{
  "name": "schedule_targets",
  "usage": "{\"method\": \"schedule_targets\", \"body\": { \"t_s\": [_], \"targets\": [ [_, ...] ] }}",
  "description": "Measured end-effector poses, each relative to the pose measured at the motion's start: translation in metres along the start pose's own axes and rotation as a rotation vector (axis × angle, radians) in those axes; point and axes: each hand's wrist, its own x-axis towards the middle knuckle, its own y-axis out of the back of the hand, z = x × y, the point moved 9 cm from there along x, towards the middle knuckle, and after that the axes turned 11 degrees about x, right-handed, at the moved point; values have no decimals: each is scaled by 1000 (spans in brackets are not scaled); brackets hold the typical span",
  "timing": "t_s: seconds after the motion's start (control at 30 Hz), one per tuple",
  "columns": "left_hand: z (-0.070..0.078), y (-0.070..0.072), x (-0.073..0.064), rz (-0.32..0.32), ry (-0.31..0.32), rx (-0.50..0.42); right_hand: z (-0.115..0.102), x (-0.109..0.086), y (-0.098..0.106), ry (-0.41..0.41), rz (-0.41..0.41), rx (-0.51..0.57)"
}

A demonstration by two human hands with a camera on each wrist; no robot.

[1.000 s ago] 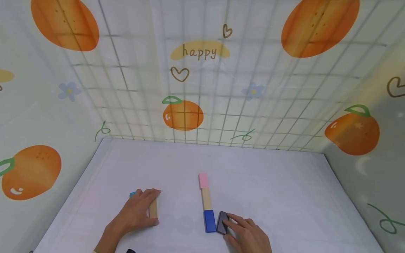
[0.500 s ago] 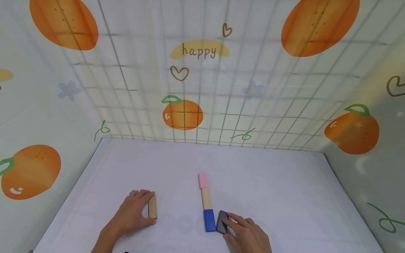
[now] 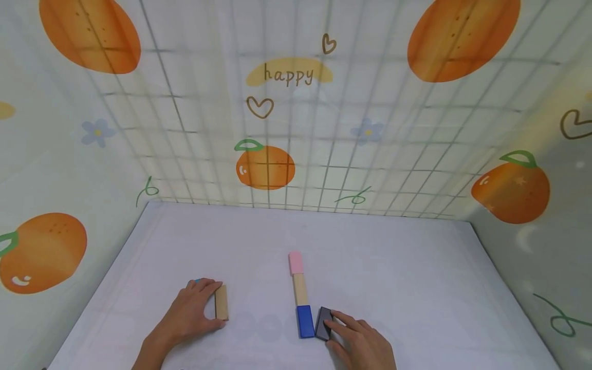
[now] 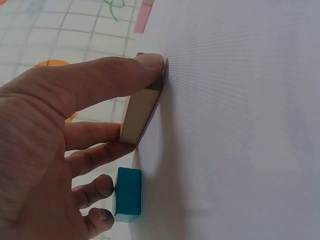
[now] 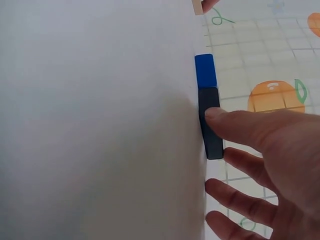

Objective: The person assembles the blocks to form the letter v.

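Observation:
My left hand (image 3: 189, 311) pinches a plain wooden block (image 3: 221, 303) lengthwise on the white table, thumb at the near end and fingertips at the far end. In the left wrist view a teal block (image 4: 128, 192) stands just beside its curled outer fingers; the head view shows only a sliver of it. My right hand (image 3: 363, 341) holds a dark grey block (image 3: 324, 322) between thumb and fingers. That block leans slightly off line, its near corner at the side of a blue block (image 3: 305, 321). Beyond the blue one, a wooden block (image 3: 300, 289) and a pink block (image 3: 296, 262) continue the row.
The white tabletop (image 3: 393, 262) is bounded by a printed cloth wall (image 3: 208, 174) at the back, with similar cloth at left and right. A gap of table separates the left hand's block from the row.
My left hand's fingers have drawn back onto the far end of the wooden block, covering more of the teal one. The right hand and the row stay put; the head view shifts slightly.

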Motion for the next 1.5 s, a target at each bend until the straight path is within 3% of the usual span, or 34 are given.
{"method": "schedule_targets", "body": {
  "t_s": [0.3,0.7,1.07,1.27,1.5],
  "targets": [
    [1,0,2,-11,31,-14,2,-2,-2,-33,-24,4],
    [11,-1,9,-5,7,-57,3,-3,-3,-53,-19,12],
    [42,-4,35,-63,-70,-115,4,-2,-6,-69,-58,11],
    [58,-2,51,-90,-85,-132,4,-3,-3,-51,-24,18],
    [70,-2,66,-77,-129,-144,4,-2,-2,-48,-32,22]
  ]
}}
